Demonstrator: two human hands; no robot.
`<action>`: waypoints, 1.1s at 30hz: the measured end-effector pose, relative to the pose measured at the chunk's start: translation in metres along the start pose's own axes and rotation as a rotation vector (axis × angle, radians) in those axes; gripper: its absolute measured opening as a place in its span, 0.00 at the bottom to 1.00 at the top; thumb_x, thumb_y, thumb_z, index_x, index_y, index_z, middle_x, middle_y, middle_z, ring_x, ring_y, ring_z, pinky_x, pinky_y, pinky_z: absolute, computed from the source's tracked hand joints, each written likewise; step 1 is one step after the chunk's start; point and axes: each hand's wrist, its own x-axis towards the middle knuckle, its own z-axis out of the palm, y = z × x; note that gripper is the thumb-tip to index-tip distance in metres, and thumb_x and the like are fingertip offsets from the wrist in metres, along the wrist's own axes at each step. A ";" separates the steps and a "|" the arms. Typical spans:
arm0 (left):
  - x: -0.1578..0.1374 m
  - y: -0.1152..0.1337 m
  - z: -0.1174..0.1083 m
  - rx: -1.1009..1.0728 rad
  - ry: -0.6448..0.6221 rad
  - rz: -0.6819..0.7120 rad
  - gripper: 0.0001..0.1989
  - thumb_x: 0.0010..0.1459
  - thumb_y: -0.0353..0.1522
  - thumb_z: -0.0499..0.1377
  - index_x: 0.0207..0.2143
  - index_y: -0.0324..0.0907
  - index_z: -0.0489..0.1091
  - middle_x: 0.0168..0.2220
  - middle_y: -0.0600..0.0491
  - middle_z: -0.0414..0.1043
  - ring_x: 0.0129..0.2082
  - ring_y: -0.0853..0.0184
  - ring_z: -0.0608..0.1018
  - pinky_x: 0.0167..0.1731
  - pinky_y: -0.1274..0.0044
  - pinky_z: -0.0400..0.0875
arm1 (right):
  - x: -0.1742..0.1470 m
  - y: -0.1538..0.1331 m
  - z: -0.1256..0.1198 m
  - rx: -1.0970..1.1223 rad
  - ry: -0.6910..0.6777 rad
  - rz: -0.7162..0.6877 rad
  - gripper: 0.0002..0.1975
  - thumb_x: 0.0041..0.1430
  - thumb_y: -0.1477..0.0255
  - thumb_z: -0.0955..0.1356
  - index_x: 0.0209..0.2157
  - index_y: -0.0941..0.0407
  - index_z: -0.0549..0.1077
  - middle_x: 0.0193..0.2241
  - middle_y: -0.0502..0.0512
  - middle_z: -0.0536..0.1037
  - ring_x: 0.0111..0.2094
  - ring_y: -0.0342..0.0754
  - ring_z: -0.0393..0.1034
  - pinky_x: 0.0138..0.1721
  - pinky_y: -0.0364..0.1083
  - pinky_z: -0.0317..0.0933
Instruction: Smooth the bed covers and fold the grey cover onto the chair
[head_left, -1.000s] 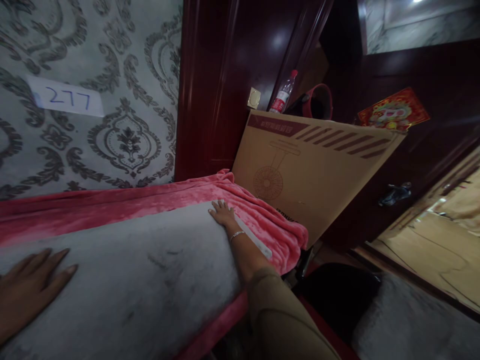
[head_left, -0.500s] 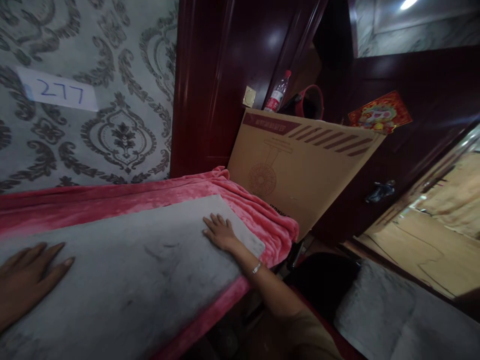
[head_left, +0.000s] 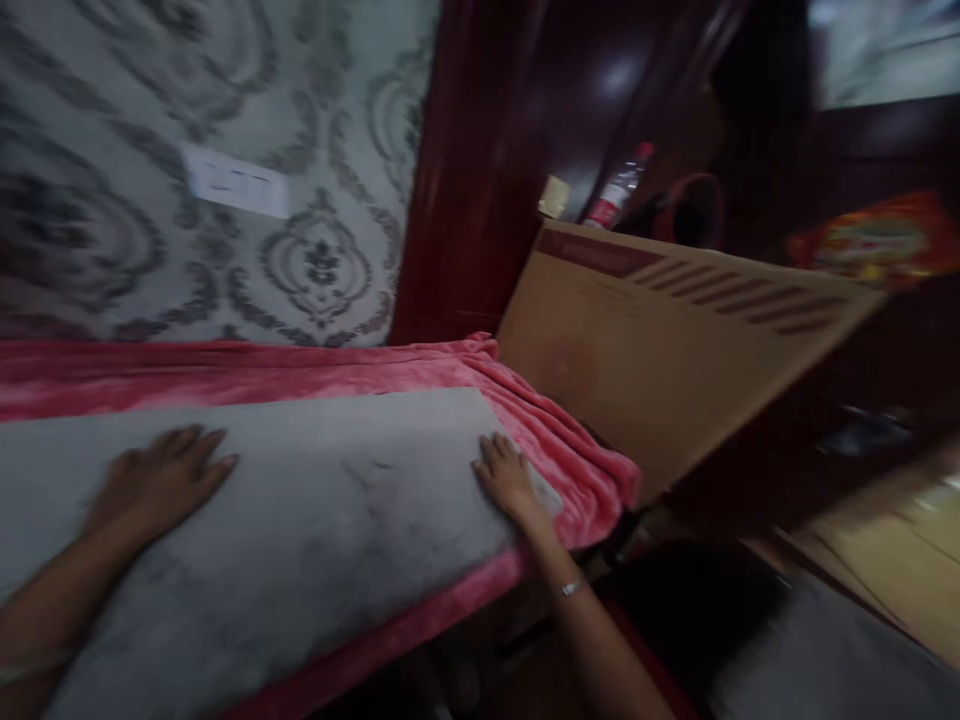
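A flat grey mat-like sheet [head_left: 337,500] with dark smudges lies over a pink plush blanket [head_left: 555,425]. My left hand [head_left: 161,475] rests flat on the left part of the sheet, fingers spread. Near the sheet's right end, my right hand [head_left: 508,478] also lies on it, palm down with the fingers apart and a bracelet on the wrist. Neither hand grips anything.
A large cardboard box [head_left: 675,350] stands beyond the blanket's right end, with a red-capped bottle [head_left: 619,190] on top. Patterned wallpaper [head_left: 315,260] bearing a paper label [head_left: 236,183] runs behind. A grey padded surface [head_left: 825,660] is at lower right.
The view has swung left, so everything sits farther right and looks blurred. More of my left hand and forearm shows. Both hands still lie open on the sheet.
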 end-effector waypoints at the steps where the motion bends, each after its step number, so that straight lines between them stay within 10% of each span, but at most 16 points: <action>1: -0.005 0.012 -0.009 0.018 -0.103 -0.041 0.32 0.67 0.43 0.38 0.65 0.32 0.56 0.68 0.35 0.53 0.67 0.48 0.58 0.60 0.54 0.54 | 0.002 -0.009 0.000 -0.001 0.010 -0.051 0.30 0.70 0.62 0.56 0.70 0.52 0.51 0.72 0.58 0.46 0.71 0.55 0.39 0.67 0.61 0.41; 7: -0.014 0.026 -0.020 0.031 -0.259 -0.202 0.31 0.66 0.44 0.41 0.69 0.46 0.50 0.72 0.48 0.43 0.72 0.55 0.48 0.67 0.56 0.43 | 0.020 -0.039 0.036 -0.060 0.047 -0.288 0.29 0.70 0.60 0.53 0.70 0.48 0.51 0.72 0.54 0.47 0.71 0.55 0.39 0.66 0.65 0.41; 23: -0.030 -0.153 -0.046 0.015 -0.245 -0.338 0.35 0.63 0.48 0.41 0.69 0.44 0.51 0.71 0.45 0.47 0.71 0.55 0.50 0.67 0.54 0.39 | 0.037 -0.022 0.088 -0.030 0.234 -0.360 0.33 0.66 0.53 0.49 0.68 0.46 0.58 0.69 0.50 0.55 0.70 0.55 0.45 0.65 0.65 0.45; 33: -0.027 -0.166 -0.046 0.043 -0.233 -0.457 0.37 0.63 0.46 0.37 0.70 0.37 0.45 0.72 0.43 0.42 0.72 0.55 0.45 0.67 0.53 0.40 | 0.032 -0.028 0.076 -0.053 0.207 -0.348 0.30 0.68 0.56 0.50 0.68 0.47 0.58 0.69 0.51 0.55 0.70 0.55 0.46 0.65 0.64 0.44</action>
